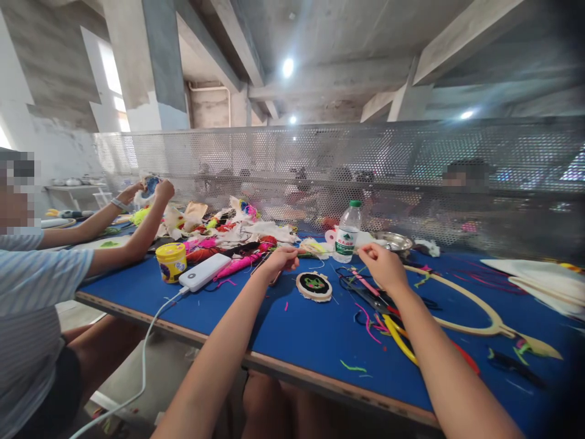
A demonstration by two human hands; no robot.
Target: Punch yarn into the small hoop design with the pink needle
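Over the table, my left hand (pixel 281 262) is closed in a pinch, and from it a thin thread (pixel 315 252) appears to stretch across to my right hand (pixel 380 263). My right hand pinches the other end, its fingers pressed together. Between and below the hands lies a small round punch-needle patch (pixel 314 285), black with a green figure and a pale rim. A pink-handled tool (pixel 364 281) and scissors with yellow handles (pixel 398 340) lie under and beside my right forearm. Behind the thread a water bottle (pixel 346 233) with a green cap stands upright.
A yellow tub (pixel 171 262) and a white power bank (pixel 205 272) with a cable are at the left. Yarn and cloth scraps (pixel 228 235) pile up behind. At right lie a wooden hoop (pixel 475 302) and a metal bowl (pixel 393 242). A co-worker's hands (pixel 153 190) hold blue-and-white work.
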